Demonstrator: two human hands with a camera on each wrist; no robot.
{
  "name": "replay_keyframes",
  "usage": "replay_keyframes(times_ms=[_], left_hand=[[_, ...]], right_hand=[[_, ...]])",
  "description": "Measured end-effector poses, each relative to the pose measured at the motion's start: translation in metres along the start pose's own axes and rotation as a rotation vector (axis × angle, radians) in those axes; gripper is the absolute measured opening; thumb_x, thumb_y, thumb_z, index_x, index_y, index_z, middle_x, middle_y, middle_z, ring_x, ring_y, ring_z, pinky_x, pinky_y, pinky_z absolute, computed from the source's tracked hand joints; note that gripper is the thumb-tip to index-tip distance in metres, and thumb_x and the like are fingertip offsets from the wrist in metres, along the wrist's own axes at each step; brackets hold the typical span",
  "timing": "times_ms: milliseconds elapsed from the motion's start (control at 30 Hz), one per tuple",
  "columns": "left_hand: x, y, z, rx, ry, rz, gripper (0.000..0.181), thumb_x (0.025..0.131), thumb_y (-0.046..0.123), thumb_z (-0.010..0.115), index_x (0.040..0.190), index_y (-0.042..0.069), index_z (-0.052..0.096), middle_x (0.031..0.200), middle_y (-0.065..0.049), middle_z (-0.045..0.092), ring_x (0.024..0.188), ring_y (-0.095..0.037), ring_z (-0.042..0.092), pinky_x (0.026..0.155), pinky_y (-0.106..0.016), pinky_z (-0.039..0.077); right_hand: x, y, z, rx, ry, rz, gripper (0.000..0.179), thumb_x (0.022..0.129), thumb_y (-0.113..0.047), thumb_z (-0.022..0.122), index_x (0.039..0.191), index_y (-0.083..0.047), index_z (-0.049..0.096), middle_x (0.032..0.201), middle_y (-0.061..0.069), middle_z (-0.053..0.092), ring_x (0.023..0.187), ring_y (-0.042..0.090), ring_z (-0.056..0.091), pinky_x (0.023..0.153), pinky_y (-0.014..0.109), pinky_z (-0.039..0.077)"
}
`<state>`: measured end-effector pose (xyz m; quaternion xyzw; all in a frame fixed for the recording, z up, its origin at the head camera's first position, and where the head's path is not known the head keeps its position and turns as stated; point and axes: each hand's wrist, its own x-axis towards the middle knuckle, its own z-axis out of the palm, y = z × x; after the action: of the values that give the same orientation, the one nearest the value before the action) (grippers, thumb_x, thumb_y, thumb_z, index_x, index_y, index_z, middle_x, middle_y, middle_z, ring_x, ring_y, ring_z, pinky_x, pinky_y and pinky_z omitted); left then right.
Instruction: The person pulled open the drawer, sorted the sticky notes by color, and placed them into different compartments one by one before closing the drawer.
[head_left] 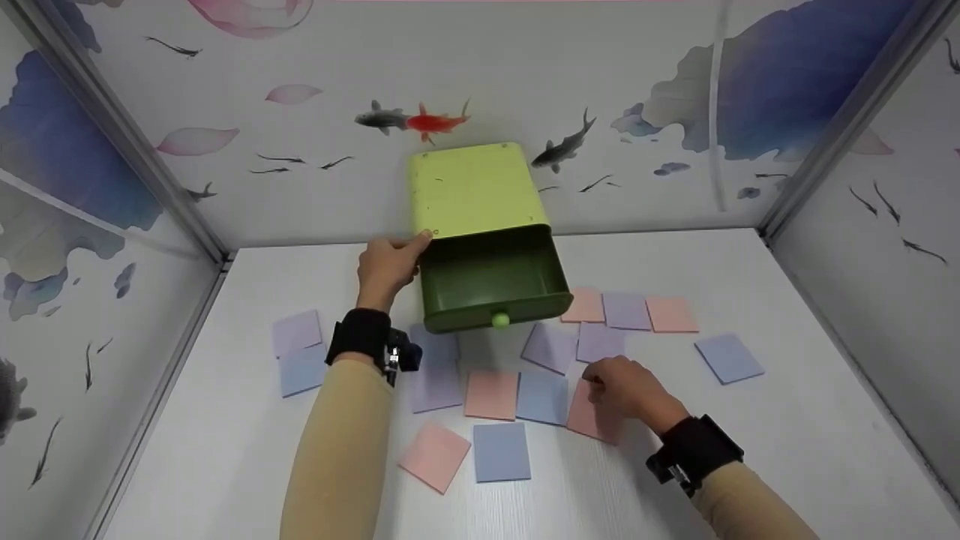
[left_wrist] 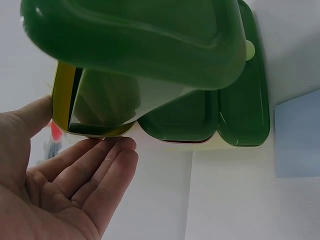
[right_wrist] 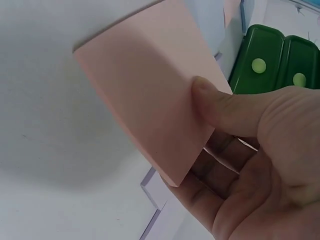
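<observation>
A small drawer cabinet (head_left: 476,191) with a yellow-green top stands against the back wall, its green top drawer (head_left: 499,296) pulled out and showing nothing inside. My left hand (head_left: 386,270) grips the cabinet's front left corner, thumb on top and fingers along the side. In the left wrist view two lower drawers (left_wrist: 242,107) are closed under the pulled-out one. My right hand (head_left: 634,390) pinches a pink sticky note pad (right_wrist: 150,85) between thumb and fingers. One edge of that pad lies close over the white table in the right wrist view.
Pink, blue and purple pads lie scattered, among them a blue pad (head_left: 501,452) and a pink pad (head_left: 435,456) in front. Two pads lie left, a lone blue pad (head_left: 729,358) right. Painted panels wall the white table (head_left: 225,450) at back and sides.
</observation>
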<state>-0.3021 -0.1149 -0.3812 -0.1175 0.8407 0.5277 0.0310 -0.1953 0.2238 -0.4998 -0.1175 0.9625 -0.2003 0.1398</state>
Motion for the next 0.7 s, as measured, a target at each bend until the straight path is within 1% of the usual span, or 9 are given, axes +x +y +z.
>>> replay_keyframes(times_ms=[200, 300, 433, 500, 600, 700], left_hand=[[-0.001, 0.000, 0.000, -0.002, 0.003, -0.001, 0.055, 0.089, 0.052, 0.063, 0.116, 0.004, 0.069, 0.098, -0.011, 0.069, 0.096, -0.027, 0.068, 0.073, -0.025, 0.053], [-0.001, 0.000, 0.001, -0.006, 0.003, 0.000, 0.055, 0.089, 0.052, 0.064, 0.116, 0.004, 0.070, 0.097, -0.011, 0.069, 0.095, -0.026, 0.067, 0.074, -0.026, 0.054], [-0.002, 0.000, 0.003, 0.001, -0.003, 0.007, 0.055, 0.090, 0.052, 0.063, 0.118, 0.005, 0.069, 0.098, -0.011, 0.069, 0.092, -0.023, 0.066, 0.076, -0.027, 0.054], [-0.002, 0.000, 0.003, 0.006, -0.001, 0.009, 0.054, 0.090, 0.052, 0.063, 0.116, 0.005, 0.070, 0.098, -0.011, 0.069, 0.089, -0.021, 0.066, 0.076, -0.026, 0.053], [-0.002, 0.000, 0.002, 0.007, 0.010, 0.008, 0.053, 0.089, 0.052, 0.063, 0.112, 0.005, 0.071, 0.095, -0.011, 0.069, 0.083, -0.017, 0.064, 0.074, -0.026, 0.053], [-0.002, 0.000, 0.001, 0.004, 0.015, 0.005, 0.052, 0.089, 0.051, 0.064, 0.110, 0.004, 0.071, 0.094, -0.011, 0.069, 0.083, -0.018, 0.064, 0.073, -0.025, 0.053]], right_hand=[[-0.002, -0.002, -0.008, 0.013, 0.004, -0.063, 0.017, 0.085, -0.001, 0.069, 0.101, -0.003, 0.075, 0.095, 0.008, 0.073, 0.081, 0.017, 0.060, 0.080, 0.043, 0.054], [-0.002, -0.005, -0.012, -0.001, 0.012, -0.084, 0.014, 0.085, -0.002, 0.070, 0.098, -0.005, 0.077, 0.093, 0.006, 0.073, 0.080, 0.016, 0.062, 0.079, 0.042, 0.055], [-0.002, -0.007, -0.021, -0.016, 0.021, -0.082, 0.012, 0.086, -0.001, 0.068, 0.092, -0.007, 0.077, 0.086, 0.004, 0.071, 0.073, 0.015, 0.054, 0.071, 0.036, 0.051], [-0.003, -0.008, -0.026, -0.032, 0.033, -0.099, 0.013, 0.085, 0.001, 0.068, 0.091, -0.007, 0.077, 0.085, 0.004, 0.071, 0.072, 0.014, 0.054, 0.068, 0.035, 0.050], [-0.005, -0.012, -0.034, -0.054, 0.062, -0.123, 0.016, 0.084, 0.002, 0.068, 0.092, -0.008, 0.078, 0.086, 0.004, 0.073, 0.073, 0.014, 0.056, 0.068, 0.035, 0.051], [-0.006, -0.015, -0.044, -0.081, 0.085, -0.143, 0.017, 0.083, 0.003, 0.068, 0.090, -0.009, 0.078, 0.086, 0.003, 0.074, 0.075, 0.015, 0.060, 0.071, 0.037, 0.053]])
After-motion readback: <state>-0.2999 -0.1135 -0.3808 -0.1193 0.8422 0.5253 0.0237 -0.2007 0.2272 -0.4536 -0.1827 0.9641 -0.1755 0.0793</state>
